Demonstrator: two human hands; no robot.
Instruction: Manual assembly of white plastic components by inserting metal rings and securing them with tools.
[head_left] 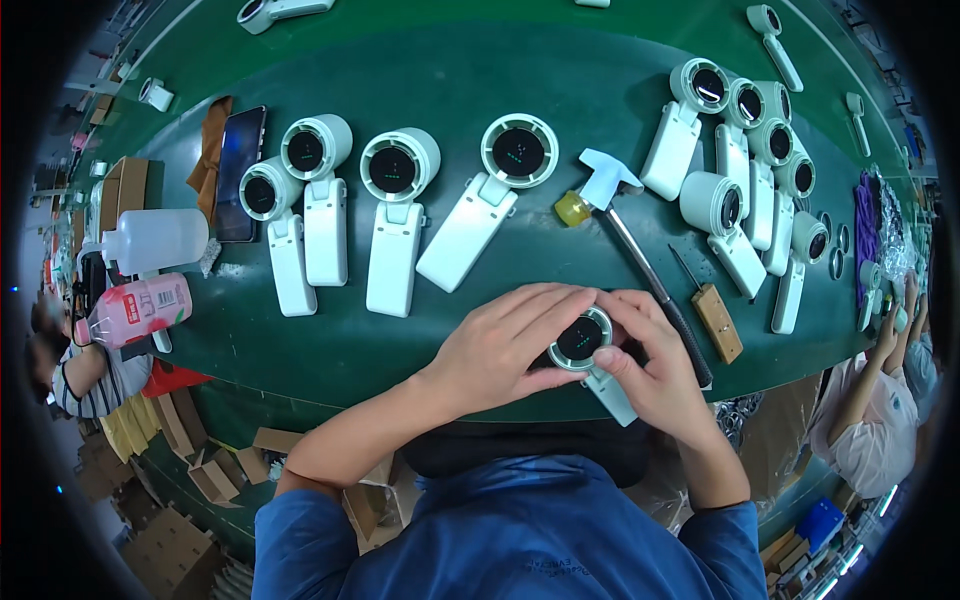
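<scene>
Close to the table's front edge, a white handheld fan [580, 340] with a round black display face is held between both hands. My left hand [515, 335] wraps the left side of its round head. My right hand [650, 350] closes round the right side, the thumb pressing near the rim of the face. The fan's pale handle [611, 397] sticks out below my right hand. Just beyond my hands stands a row of similar fans, among them one fan [519, 151] lying tilted with its handle toward me. A hammer [640, 250] lies right of my right hand.
An awl with a wooden handle [717, 322] lies beyond the hammer. More white fans [735, 205] cluster at right. At left are a dark phone [240, 175], a squeeze bottle [160, 240] and a pink drink bottle [140, 308]. Another person [870, 420] works at far right.
</scene>
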